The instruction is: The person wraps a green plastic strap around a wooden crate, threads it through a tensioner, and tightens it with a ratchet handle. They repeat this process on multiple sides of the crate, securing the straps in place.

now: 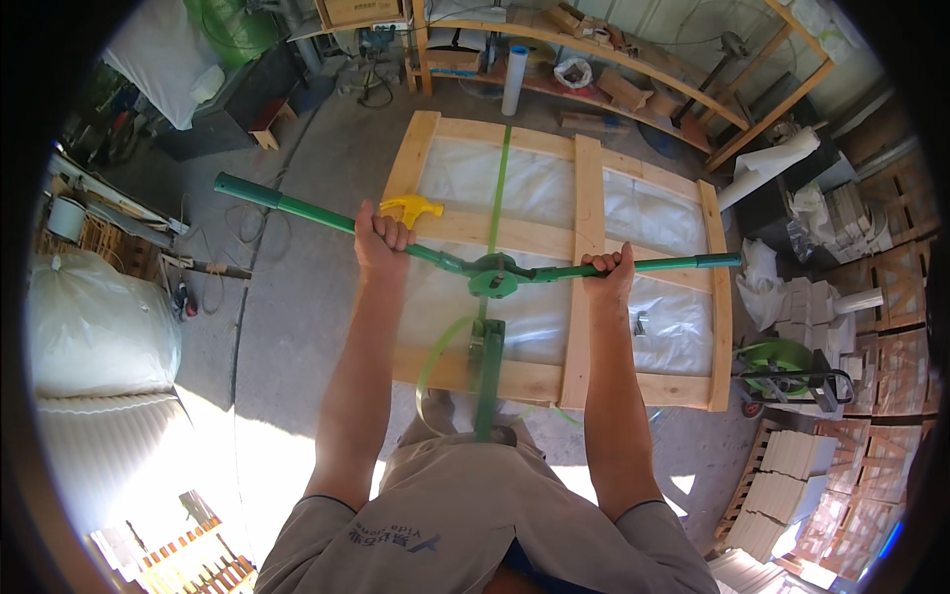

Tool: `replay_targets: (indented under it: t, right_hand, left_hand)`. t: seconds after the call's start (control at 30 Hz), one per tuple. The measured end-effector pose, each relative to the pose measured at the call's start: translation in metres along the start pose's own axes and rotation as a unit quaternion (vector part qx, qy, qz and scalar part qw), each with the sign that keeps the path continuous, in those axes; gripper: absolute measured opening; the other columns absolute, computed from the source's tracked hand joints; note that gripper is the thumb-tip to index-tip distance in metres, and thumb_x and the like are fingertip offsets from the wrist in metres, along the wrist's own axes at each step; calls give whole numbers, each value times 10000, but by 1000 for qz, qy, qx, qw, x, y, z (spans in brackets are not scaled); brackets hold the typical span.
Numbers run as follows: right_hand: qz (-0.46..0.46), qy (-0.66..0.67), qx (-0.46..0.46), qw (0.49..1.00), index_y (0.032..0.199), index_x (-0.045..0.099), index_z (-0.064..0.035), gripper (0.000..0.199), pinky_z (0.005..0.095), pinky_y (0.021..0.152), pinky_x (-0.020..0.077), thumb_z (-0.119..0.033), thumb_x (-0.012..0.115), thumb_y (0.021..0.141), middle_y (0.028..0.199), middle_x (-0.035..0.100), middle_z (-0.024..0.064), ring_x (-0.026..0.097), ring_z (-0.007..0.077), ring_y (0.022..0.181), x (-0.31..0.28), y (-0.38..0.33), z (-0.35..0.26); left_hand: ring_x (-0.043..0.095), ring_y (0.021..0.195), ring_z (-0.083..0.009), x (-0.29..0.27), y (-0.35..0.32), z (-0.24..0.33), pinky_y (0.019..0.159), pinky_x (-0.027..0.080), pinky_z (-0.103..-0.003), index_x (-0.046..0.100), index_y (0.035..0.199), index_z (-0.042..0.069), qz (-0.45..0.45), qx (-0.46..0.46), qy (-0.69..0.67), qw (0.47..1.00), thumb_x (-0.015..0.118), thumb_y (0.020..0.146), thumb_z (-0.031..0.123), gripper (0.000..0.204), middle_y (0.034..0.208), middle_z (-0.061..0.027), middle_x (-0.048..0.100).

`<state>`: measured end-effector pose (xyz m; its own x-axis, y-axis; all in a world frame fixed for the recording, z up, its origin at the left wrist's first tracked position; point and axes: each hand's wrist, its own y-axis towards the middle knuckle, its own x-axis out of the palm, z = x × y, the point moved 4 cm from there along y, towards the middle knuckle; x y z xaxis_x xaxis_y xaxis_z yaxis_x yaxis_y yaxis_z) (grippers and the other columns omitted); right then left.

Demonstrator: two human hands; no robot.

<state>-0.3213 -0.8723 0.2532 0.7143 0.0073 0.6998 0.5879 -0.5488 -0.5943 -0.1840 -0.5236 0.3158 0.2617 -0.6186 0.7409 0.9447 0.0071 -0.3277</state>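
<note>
Workshop concrete floor [297,327], wooden frame [584,198], hands [495,252] gripping sealer [495,272]

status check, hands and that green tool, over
Left hand and right hand each shut on a handle of the green two-handled strapping tool. Green plastic strap runs across wooden frame. Yellow hammer lies beside left hand.

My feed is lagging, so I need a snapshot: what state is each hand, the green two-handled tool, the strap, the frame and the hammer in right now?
Left hand: closed on the tool's left handle.
Right hand: closed on the right handle.
Green strapping tool: handles spread wide apart, held above the frame.
Green strap: run straight across the frame; loose loop near the tool.
Wooden frame: lying flat, covered with clear film.
Yellow hammer: resting on the frame, untouched.
</note>
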Motion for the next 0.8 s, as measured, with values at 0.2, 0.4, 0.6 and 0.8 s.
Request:
replay_targets:
  t: [0.2, 0.4, 0.6, 0.8]
  right_hand:
    - [1, -11, -27, 1000, 657, 316, -181, 434, 339, 578, 377, -377, 578, 941, 541, 210, -43, 249, 139, 476, -30, 20, 19]
    - [-16, -12, -21, 1000, 659, 344, -180, 417, 350, 588, 382, -386, 562, 947, 531, 212, -44, 249, 139, 477, -51, 35, 25]
    - [34, 2, -5, 999, 666, 377, -176, 397, 351, 597, 385, -389, 565, 945, 525, 237, -45, 264, 139, 480, -66, 33, 33]
    - [-40, -14, -22, 999, 675, 409, -165, 372, 356, 635, 397, -359, 610, 921, 541, 290, -30, 304, 140, 513, -68, 34, 35]
  left_hand:
    - [256, 469, -167, -45, 19, -31, 514, 293, -341, 293, 581, 166, 9, -15, -7, 1000, 544, 928, 399, 488, 501, -6, 242]
    - [246, 471, -169, -58, 19, -43, 530, 302, -350, 306, 583, 160, 27, -16, -7, 999, 570, 908, 397, 481, 502, -7, 238]
    - [262, 480, -168, -67, 18, -46, 544, 320, -351, 336, 592, 152, 17, -26, 9, 999, 573, 905, 416, 474, 499, -12, 255]
    - [343, 508, -189, -76, 12, -48, 598, 393, -389, 386, 616, 147, 26, -38, 22, 999, 606, 895, 406, 439, 521, -24, 316]
